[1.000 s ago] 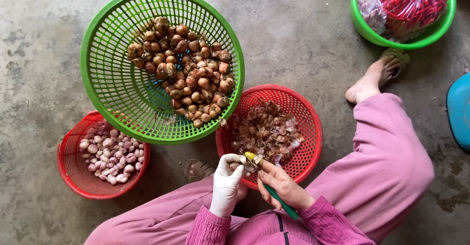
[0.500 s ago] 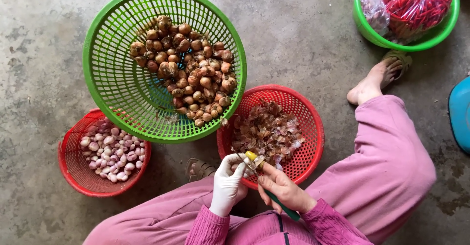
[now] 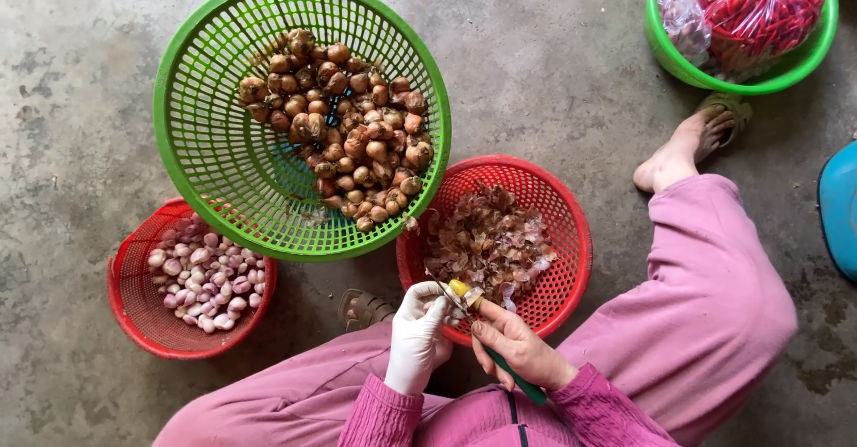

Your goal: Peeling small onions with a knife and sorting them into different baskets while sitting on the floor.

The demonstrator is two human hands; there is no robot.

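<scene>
while peeling, baskets (image 3: 302,116) beside hands (image 3: 513,344)

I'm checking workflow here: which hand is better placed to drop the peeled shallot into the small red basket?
Probably left: the gloved left hand holds the shallot and sits nearer that basket; the right hand grips the knife.

The shallot held at the left hand (image 3: 416,335) is almost wholly covered by the fingers (image 3: 428,302), and its state cannot be told. The knife (image 3: 500,358) blade is too small to be made out; its green handle is largely hidden under the right hand (image 3: 522,349). The blue tub (image 3: 841,210) and the green basin of chillies (image 3: 745,67) are cut off by the edges. The small red basket (image 3: 143,317) is partly overlapped by the green basket (image 3: 183,170).
</scene>
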